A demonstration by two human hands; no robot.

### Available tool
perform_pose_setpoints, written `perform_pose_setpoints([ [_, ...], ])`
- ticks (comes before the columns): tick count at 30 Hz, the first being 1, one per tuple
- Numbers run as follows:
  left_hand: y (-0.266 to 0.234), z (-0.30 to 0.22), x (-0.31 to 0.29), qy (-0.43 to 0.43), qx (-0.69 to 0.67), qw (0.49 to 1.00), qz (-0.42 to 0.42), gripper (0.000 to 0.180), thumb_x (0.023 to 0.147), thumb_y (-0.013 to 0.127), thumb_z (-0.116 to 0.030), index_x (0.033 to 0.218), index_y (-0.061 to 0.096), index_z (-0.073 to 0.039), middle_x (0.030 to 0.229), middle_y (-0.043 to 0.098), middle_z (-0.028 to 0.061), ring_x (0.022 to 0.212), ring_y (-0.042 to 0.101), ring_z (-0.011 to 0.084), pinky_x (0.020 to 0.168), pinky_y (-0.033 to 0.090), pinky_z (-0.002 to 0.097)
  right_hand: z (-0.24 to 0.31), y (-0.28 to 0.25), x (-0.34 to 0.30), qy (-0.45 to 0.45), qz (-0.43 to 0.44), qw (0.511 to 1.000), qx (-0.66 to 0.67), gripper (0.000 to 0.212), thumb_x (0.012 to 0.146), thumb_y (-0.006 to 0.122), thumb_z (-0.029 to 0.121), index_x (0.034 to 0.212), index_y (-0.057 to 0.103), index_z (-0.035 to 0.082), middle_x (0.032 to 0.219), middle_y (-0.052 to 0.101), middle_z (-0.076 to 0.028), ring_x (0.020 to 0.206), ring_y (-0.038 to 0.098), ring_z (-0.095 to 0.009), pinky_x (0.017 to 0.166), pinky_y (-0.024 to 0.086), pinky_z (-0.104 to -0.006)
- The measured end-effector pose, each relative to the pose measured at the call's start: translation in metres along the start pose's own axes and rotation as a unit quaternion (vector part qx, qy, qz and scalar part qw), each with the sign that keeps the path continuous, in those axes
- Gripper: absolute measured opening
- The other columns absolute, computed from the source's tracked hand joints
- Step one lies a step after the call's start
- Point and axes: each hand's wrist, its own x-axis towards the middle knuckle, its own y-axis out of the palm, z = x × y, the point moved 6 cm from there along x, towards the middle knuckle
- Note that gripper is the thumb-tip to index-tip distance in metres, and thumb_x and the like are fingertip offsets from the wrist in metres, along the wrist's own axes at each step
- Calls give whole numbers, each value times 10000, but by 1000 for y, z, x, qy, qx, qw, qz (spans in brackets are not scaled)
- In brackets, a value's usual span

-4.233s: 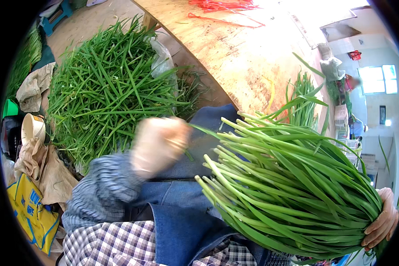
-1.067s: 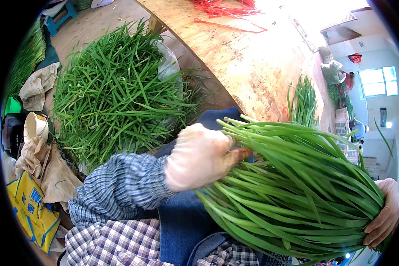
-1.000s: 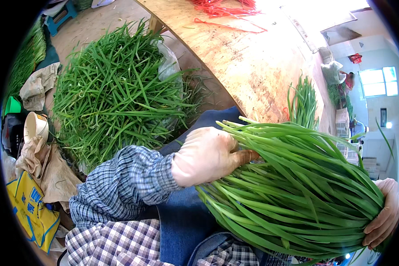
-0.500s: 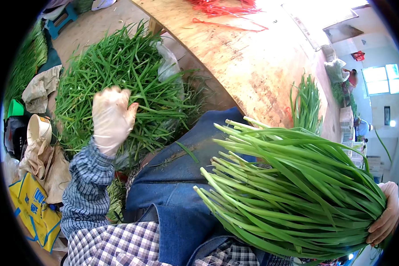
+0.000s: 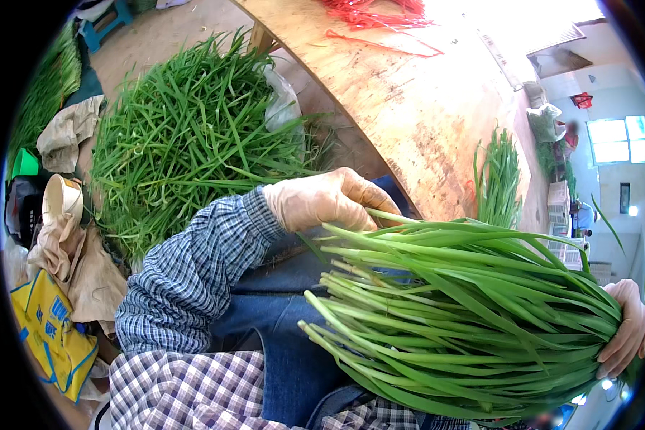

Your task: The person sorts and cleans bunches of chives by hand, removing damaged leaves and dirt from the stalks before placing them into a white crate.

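Observation:
A large bunch of garlic chives [image 5: 466,308], long flat green leaves with pale cut ends, lies sideways over my lap. My right hand [image 5: 626,326], in a pale glove, wraps round the leafy end at the far right. At the bunch's upper left corner, my gloved left hand [image 5: 330,201] has thumb and fingers closed on the pale end of one or a few stalks; its fingertips are partly hidden. To the left, a big loose heap of green leaves [image 5: 193,136] rests on the floor beside a clear plastic bag [image 5: 281,100].
A wooden table [image 5: 380,100] stands ahead, with red plastic ties [image 5: 376,13] at its far edge and a smaller chive bundle [image 5: 498,183] on the right. At left are a white tub [image 5: 61,197], a yellow bag [image 5: 54,333], brown cloths [image 5: 72,136] and a blue stool [image 5: 106,27].
My left hand has moved from above the leaf heap rightward to the stalk ends of the bunch and closed there. My right hand keeps its hold.

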Motion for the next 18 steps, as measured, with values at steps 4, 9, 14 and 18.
perform_pose_setpoints([
  [4,11,5,0,9,-61,998,-13,456,764,704,-154,1149,574,52,1078,635,109,949,598,143,857,467,267,5,-3,1,19,-8,999,36,206,936,436,157,810,481,0,603,640,-150,469,621,-220,424,525,-263],
  [9,15,3,-3,40,-80,996,8,504,743,743,-220,1132,583,57,1058,619,102,961,571,164,867,443,286,11,-5,3,23,-41,998,39,214,920,440,139,774,480,-11,582,632,-150,458,615,-216,411,516,-258],
  [14,10,2,-6,73,-36,996,-22,417,710,746,-234,1002,636,43,965,603,93,879,547,174,801,425,289,19,-9,1,-3,-54,998,26,223,925,434,156,788,469,-17,569,626,-152,442,608,-214,395,507,-252],
  [18,16,-3,-11,37,55,997,-45,329,751,705,-196,1000,643,10,907,586,58,850,527,143,785,416,283,23,-11,6,15,-42,999,29,228,934,417,169,800,461,-11,580,633,-144,441,610,-209,399,508,-256],
])
